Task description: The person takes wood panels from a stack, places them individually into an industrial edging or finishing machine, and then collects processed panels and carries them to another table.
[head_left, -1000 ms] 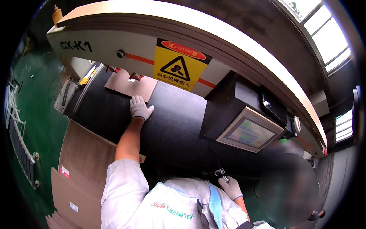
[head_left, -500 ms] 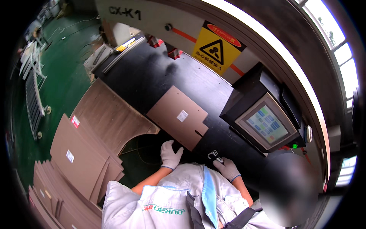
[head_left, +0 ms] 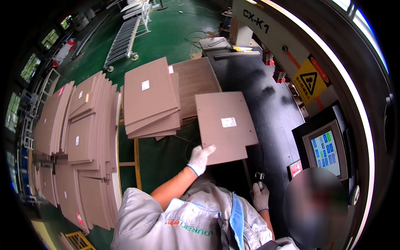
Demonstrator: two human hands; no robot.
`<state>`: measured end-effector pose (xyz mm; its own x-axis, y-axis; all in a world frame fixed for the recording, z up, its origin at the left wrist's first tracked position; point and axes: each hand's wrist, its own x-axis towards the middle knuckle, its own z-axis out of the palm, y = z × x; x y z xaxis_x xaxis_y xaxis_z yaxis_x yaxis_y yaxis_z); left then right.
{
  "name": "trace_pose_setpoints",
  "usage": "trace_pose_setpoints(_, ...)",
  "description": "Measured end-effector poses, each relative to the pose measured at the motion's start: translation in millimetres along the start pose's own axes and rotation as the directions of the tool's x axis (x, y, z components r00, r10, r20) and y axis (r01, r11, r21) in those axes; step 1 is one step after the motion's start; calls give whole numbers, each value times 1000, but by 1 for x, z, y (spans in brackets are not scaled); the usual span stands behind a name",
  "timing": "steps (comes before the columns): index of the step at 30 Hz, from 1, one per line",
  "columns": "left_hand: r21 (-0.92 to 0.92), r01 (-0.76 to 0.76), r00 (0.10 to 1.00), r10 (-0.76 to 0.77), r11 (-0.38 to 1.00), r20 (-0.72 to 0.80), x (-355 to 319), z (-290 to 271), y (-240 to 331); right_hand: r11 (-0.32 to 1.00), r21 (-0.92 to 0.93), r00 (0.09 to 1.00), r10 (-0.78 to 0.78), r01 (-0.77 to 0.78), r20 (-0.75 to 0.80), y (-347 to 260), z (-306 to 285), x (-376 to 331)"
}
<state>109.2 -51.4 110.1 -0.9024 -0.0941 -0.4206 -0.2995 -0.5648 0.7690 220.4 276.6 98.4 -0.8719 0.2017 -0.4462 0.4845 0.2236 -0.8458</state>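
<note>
A brown flat panel (head_left: 223,108) with a white label and a notch in its near right corner is gripped by my gloved left hand (head_left: 201,160). That hand is closed on the panel's near left corner, thumb on top and fingers hidden beneath. The panel lies over the left edge of the black machine table (head_left: 277,133); whether it touches the table I cannot tell. Close to my body on the right, my gloved right hand (head_left: 261,198) is closed round a small metal tool (head_left: 259,178) with a hooked end. Its handle is mostly covered by the fingers.
Left of the table, a pile of brown panels (head_left: 148,104) rests on a wooden board (head_left: 202,73). Tall panel stacks (head_left: 98,133) stand farther left. A touchscreen box (head_left: 325,152) and the machine's overhead beam (head_left: 279,46) border the table's right side. A roller rack (head_left: 123,39) stands beyond.
My left hand has closed on the panel, which has turned and shifted toward the table's left edge. The view has swung left, showing more stacks. My right hand still holds the metal tool.
</note>
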Motion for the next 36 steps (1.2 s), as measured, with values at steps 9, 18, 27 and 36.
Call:
trace_pose_setpoints(9,-37,-109,979,100,993,-179,7,-161,186,995,-13,948,-89,97,307,-32,56,-24)
trace_pose_setpoints(18,611,-538,182,788,581,-589,-137,-303,70,976,-113,885,-114,183,451,-58,160,-58)
trace_pose_setpoints(27,-112,702,-543,427,703,-723,-476,-583,20,889,-312,708,-20,336,706,-59,318,-146)
trace_pose_setpoints(36,94,-321,-215,24,942,-976,-544,-583,-47,676,-325,430,12,661,903,-72,417,-158)
